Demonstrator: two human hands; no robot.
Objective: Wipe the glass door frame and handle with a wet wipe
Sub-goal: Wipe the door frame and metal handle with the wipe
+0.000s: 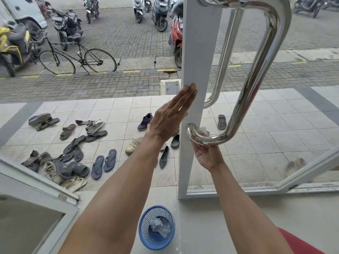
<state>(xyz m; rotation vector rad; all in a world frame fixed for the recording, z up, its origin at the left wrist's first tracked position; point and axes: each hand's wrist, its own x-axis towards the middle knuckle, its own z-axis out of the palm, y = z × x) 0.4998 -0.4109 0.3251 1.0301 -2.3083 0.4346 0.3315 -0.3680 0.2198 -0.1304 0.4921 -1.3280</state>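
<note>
Looking down at a white door frame (199,52) with a big chrome handle (256,74) bolted to it. Left hand (168,120) is flat and open, fingers together, pressed against the frame's left edge just above where the handle's lower end meets the frame. It's not holding anything.

Right hand (206,154) comes up from below, palm facing the camera, cupped under the handle's bottom bend. The fingers go up behind the tube, and there's a bit of pale wipe (204,130) poking out above the bend, right by the frame. So the hand seems to be pinching the wipe against the back of the tube, though the fingertips themselves are hidden, so I can't say exactly how tight.

A second chrome handle sits on the far side of the glass (302,125), mirroring the near one.

On the floor at the frame's bottom corner is a blue basket (146,239) with crumpled wipes in it. Outside on the tiles there's a scatter of shoes (77,149), and beyond them a bicycle (77,59) and parked scooters (159,13).
</note>
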